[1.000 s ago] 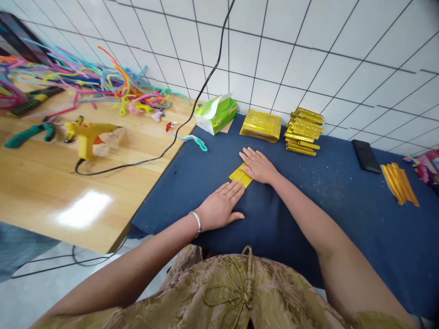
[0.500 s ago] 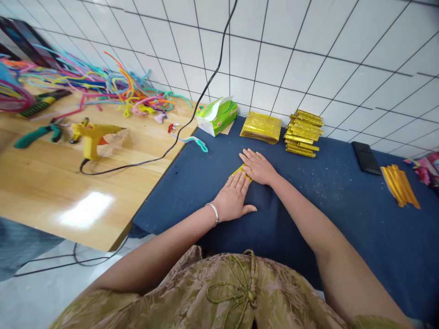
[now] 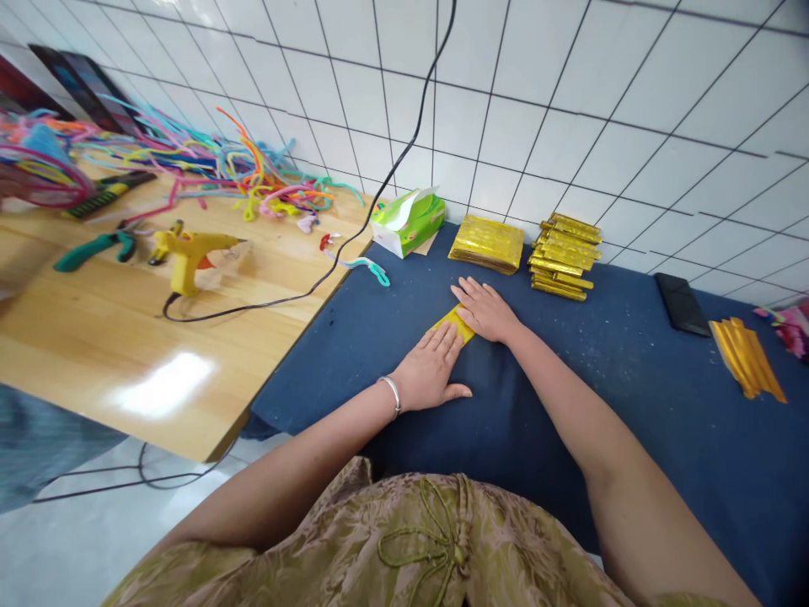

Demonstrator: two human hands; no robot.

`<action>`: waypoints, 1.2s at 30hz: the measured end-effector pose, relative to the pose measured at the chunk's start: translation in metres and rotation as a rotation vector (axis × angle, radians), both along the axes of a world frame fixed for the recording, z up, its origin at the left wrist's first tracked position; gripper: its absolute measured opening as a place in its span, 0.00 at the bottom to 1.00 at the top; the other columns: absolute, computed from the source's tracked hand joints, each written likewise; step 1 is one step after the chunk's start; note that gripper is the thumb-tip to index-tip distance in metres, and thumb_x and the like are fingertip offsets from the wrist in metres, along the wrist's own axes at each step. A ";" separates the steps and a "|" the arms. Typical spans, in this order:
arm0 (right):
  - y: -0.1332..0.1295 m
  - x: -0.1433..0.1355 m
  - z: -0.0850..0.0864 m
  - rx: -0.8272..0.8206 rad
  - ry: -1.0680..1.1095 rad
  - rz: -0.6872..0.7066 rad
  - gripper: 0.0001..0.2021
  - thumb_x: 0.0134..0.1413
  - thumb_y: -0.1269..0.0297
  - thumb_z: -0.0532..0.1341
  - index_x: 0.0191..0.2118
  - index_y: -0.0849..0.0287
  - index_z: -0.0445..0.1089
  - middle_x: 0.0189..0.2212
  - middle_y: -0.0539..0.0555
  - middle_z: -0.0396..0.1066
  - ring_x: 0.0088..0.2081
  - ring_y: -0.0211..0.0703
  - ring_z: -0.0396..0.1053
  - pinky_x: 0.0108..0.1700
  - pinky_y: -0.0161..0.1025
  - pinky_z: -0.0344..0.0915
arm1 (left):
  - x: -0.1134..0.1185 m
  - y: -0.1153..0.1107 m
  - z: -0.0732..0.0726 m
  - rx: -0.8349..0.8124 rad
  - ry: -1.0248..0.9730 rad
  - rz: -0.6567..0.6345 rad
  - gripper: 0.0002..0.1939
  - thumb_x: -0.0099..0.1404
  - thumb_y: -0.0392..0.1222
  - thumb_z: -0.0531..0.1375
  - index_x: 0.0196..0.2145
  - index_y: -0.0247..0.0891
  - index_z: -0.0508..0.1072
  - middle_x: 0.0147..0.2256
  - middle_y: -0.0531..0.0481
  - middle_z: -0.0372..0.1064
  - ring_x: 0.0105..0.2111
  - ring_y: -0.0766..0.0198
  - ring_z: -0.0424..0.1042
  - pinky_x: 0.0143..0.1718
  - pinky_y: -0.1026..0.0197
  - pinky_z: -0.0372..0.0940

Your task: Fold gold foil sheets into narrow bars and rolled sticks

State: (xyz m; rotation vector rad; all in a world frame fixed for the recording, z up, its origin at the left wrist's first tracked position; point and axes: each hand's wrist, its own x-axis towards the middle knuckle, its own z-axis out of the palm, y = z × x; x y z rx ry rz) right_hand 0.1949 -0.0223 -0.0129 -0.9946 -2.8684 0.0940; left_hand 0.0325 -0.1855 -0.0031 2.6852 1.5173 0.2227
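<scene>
A strip of shiny gold paper (image 3: 452, 320) lies slantwise on the dark blue cloth (image 3: 354, 354), partly hidden under both hands. My left hand (image 3: 430, 368), with a silver bangle at the wrist, rests flat with its fingertips on the strip's near side and the thumb stretched out to the right. My right hand (image 3: 485, 310) lies flat on the strip's far right part, fingers extended. Behind the hands sit a flat stack of gold paper (image 3: 486, 244) and, to its right, a pile of folded gold paper strips (image 3: 565, 257).
A green tissue box (image 3: 410, 221) stands by the tiled wall. On the wooden table (image 3: 76, 329) at left are a yellow glue gun (image 3: 190, 255) with a black cord, green-handled pliers (image 3: 94, 249) and tangled pipe cleaners (image 3: 215, 160). A black phone (image 3: 681, 303) and orange-gold strips (image 3: 749, 358) lie right.
The hands have drawn slightly apart, so more of the gold strip shows between them. The whole view has shifted a little; both hands stay flat on the strip.
</scene>
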 end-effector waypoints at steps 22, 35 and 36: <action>-0.001 0.001 -0.001 0.004 0.001 0.004 0.28 0.65 0.52 0.41 0.67 0.55 0.47 0.68 0.54 0.42 0.68 0.48 0.40 0.66 0.51 0.40 | -0.007 0.024 0.015 0.012 -0.053 -0.120 0.31 0.70 0.57 0.44 0.62 0.33 0.58 0.64 0.38 0.48 0.66 0.53 0.45 0.64 0.51 0.43; 0.004 0.003 -0.005 0.003 0.007 0.010 0.28 0.65 0.50 0.40 0.67 0.52 0.45 0.68 0.51 0.41 0.68 0.48 0.39 0.66 0.52 0.40 | -0.005 0.011 0.000 -0.038 -0.005 -0.084 0.43 0.67 0.65 0.41 0.65 0.27 0.47 0.66 0.35 0.39 0.67 0.50 0.34 0.66 0.47 0.34; 0.005 0.004 -0.005 0.003 0.008 0.004 0.28 0.65 0.50 0.40 0.67 0.51 0.45 0.68 0.51 0.41 0.68 0.49 0.39 0.66 0.52 0.40 | -0.005 0.009 0.000 -0.041 -0.007 -0.077 0.42 0.67 0.65 0.41 0.65 0.27 0.48 0.66 0.34 0.40 0.67 0.50 0.35 0.65 0.47 0.35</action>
